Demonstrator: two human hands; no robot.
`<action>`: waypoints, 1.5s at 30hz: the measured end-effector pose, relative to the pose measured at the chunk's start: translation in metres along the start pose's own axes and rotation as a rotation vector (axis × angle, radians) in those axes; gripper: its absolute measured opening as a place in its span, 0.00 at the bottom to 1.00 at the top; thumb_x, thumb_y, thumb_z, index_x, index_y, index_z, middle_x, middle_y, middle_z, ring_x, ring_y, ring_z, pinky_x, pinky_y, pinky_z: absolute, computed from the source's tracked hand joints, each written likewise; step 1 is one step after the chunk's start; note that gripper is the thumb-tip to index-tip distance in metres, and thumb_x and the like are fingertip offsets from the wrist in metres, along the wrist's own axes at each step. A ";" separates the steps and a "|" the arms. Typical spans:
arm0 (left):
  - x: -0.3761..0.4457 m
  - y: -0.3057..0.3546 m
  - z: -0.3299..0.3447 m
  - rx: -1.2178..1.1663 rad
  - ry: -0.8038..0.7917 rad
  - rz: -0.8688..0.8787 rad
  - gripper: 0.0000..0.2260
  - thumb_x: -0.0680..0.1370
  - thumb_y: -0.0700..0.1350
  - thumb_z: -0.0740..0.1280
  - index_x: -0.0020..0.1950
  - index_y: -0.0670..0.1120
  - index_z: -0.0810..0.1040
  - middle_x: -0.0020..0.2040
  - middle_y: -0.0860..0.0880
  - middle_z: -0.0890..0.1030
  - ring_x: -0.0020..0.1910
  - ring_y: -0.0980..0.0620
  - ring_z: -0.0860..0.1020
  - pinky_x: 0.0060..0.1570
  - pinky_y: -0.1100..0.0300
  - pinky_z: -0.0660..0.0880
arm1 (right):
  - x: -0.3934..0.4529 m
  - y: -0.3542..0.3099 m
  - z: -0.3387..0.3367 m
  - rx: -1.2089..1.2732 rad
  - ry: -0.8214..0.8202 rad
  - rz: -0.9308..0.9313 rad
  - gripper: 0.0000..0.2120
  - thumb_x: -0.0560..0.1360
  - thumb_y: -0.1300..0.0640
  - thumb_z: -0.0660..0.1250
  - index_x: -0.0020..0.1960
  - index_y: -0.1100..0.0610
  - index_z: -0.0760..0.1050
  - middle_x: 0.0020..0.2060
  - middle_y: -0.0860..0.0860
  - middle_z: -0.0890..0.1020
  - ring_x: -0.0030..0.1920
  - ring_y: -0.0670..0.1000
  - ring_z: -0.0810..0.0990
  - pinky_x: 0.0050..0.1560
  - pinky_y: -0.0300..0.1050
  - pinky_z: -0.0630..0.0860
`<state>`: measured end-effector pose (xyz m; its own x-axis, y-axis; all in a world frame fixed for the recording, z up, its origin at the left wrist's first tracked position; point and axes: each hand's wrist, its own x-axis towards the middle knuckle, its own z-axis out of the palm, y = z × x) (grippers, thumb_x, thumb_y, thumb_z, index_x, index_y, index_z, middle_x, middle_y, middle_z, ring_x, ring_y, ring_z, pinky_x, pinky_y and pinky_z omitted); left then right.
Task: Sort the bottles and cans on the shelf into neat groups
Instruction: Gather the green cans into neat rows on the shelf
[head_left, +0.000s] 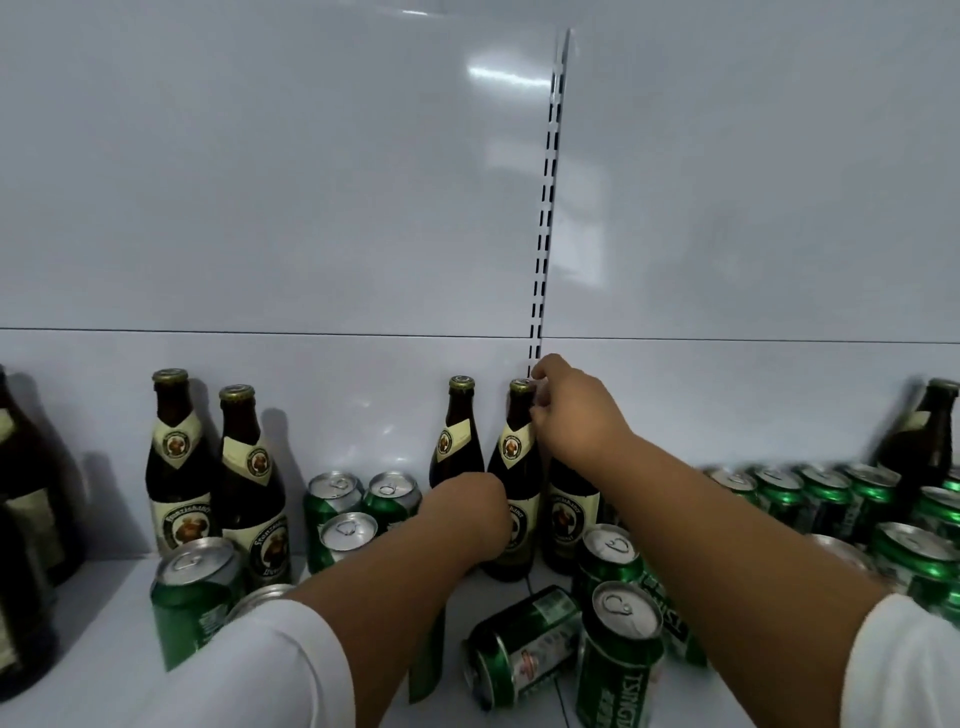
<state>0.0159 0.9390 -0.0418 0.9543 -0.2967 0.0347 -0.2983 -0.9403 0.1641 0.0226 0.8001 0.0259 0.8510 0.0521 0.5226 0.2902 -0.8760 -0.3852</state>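
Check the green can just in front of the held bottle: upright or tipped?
Tipped. The green can lies on its side on the shelf, its top facing left.

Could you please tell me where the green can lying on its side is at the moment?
The tipped green aluminium can lies low in the head view, just right of centre on the white shelf, left of an upright green can.
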 end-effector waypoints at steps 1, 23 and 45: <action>0.000 -0.002 -0.001 -0.009 0.003 0.024 0.13 0.79 0.41 0.62 0.34 0.44 0.69 0.36 0.48 0.73 0.43 0.46 0.77 0.41 0.55 0.74 | -0.003 0.002 -0.001 -0.005 0.024 -0.013 0.13 0.75 0.63 0.63 0.59 0.58 0.72 0.46 0.54 0.80 0.48 0.56 0.77 0.41 0.44 0.69; -0.068 0.022 -0.006 0.253 -0.230 0.350 0.22 0.71 0.58 0.73 0.58 0.46 0.75 0.47 0.50 0.79 0.46 0.49 0.78 0.48 0.53 0.78 | -0.125 -0.015 -0.011 -0.070 -0.181 0.134 0.08 0.78 0.60 0.63 0.41 0.55 0.77 0.34 0.45 0.77 0.35 0.43 0.74 0.38 0.41 0.68; -0.037 -0.014 -0.032 0.050 -0.006 0.259 0.17 0.75 0.60 0.69 0.53 0.48 0.74 0.46 0.50 0.77 0.45 0.51 0.76 0.43 0.57 0.72 | -0.164 -0.053 0.050 0.267 -0.120 0.477 0.12 0.80 0.63 0.56 0.54 0.61 0.79 0.47 0.58 0.81 0.48 0.58 0.80 0.49 0.52 0.78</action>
<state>-0.0146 0.9684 -0.0135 0.8462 -0.5291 0.0634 -0.5329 -0.8401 0.1016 -0.1101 0.8626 -0.0773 0.9544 -0.2524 0.1594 -0.0513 -0.6648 -0.7452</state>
